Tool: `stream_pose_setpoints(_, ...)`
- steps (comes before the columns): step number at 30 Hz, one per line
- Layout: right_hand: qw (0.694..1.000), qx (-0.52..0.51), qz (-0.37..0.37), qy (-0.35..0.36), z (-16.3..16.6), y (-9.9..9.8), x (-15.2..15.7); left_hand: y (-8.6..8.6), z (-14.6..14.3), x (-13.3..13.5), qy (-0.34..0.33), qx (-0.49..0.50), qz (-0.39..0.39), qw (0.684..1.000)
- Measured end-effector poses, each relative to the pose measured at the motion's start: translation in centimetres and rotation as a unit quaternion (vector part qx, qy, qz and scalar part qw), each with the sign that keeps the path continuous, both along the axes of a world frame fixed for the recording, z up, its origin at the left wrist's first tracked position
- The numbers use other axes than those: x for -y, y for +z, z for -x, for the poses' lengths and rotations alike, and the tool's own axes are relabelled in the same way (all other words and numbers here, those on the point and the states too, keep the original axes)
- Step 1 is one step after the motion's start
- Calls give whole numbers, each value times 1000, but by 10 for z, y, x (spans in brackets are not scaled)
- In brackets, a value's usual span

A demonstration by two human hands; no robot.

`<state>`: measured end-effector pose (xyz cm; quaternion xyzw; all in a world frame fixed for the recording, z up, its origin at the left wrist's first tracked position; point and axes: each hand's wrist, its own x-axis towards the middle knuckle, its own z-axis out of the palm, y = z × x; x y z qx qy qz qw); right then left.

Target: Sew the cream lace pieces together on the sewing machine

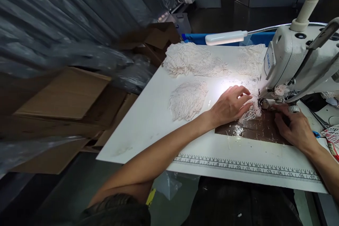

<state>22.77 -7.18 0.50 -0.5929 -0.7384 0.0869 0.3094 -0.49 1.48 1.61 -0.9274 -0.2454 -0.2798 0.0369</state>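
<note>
My left hand [231, 105] lies over a piece of white lace [251, 113] just left of the needle area of a white sewing machine [284, 60]. Its fingers are spread and slightly bent, their tips resting at the lace. Close to the presser foot [262, 104], on the right side, is my right hand [293, 125]. There the index finger reaches toward the foot and the thumb stands apart from it; the other fingers are partly hidden. Beneath both hands lies a brown shiny plate [251, 132] on the white table [148, 123].
A large lace pile [190, 60] and a smaller lace stack [188, 100] lie to the left. A white lamp [226, 37] lights the sewing spot. Scissors [319, 119] lie at right. A printed ruler [246, 167] runs along the front edge. Cardboard boxes [63, 91] stand left of the table.
</note>
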Motion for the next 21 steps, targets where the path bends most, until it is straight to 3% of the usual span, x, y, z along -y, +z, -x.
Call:
stream_pose_setpoints(4,1000,-1,15,6,2,0,1,3,-5,1,-100,-37,46,993)
stream_pose_setpoints(7,1000,13,8,-3,2,-2,2,1,-9,-3,-137,-74,102,983)
stream_pose_setpoints(11,1000,17,8,-1,2,-4,2,-1,-9,-10,-148,-60,167,973)
stream_pose_setpoints(16,1000,9,6,2,1,-5,2,-6,-10,-9,-124,6,181,976)
stream_pose_setpoints(21,1000,0,23,10,0,-6,2,-7,-10,-9,-135,-5,202,970)
